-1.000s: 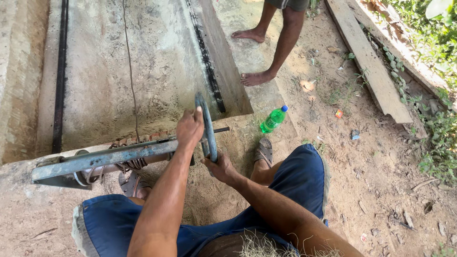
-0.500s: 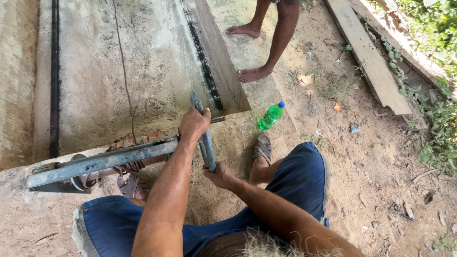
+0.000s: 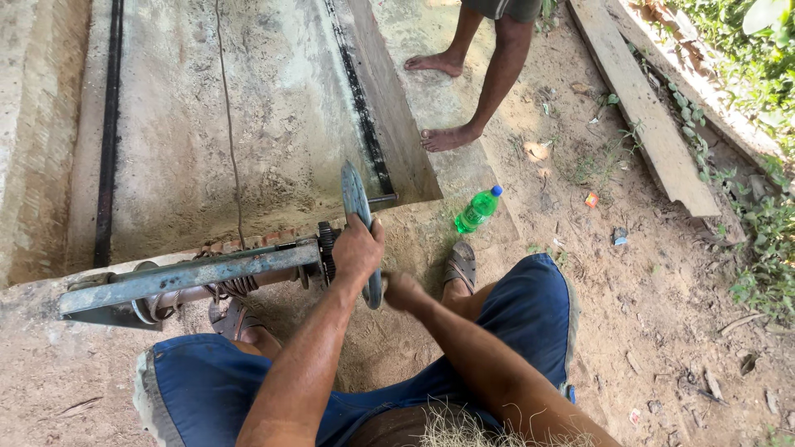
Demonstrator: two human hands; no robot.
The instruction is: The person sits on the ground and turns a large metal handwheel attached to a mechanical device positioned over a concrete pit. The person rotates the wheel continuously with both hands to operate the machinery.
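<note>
Gripping: both hands closed on the round blue-grey handwheel (image 3: pixel 359 228) of a hand winch, seen edge-on from the head camera.
Left hand (image 3: pixel 358 248): wrapped over the near rim of the wheel, fingers curled round it, forearm running straight up from the lap; looks like a pulling grip that loads the rim.
Right hand (image 3: pixel 402 291): fisted at the lowest part of the wheel, just beside the left hand; blurred, so whether it holds the rim or a crank knob cannot be told.
Wheel place: upright, at the right end of the winch frame, at the near edge of the concrete casting bed (image 3: pixel 273 124).
Winch frame (image 3: pixel 186 277): grey steel angle bar lying across the near edge of the bed, with a small black gear (image 3: pixel 326 248) touching the wheel's inner side; gearing probably explains the two-handed hold.
Cable: thin wire (image 3: pixel 228 124) runs from the drum area away up the bed's middle, taut and straight; coils (image 3: pixel 236 288) sit on the drum under the bar.
Rails: dark steel strips along the bed's left (image 3: pixel 106 132) and right (image 3: pixel 360 99) edges.
Posture: person seated on the dirt, blue shorts (image 3: pixel 215 385), knees either side of the winch, sandalled foot (image 3: pixel 460 266) planted just right of the wheel, likely as a brace.
Bottle: green plastic bottle (image 3: pixel 477 210) lying on the ground near the bed's near right corner, apart from the hands.
Other person: bare legs and feet (image 3: pixel 451 136) standing on the bed's right edge, well apart.
Plank: long board (image 3: pixel 642 103) on the ground at far right.
</note>
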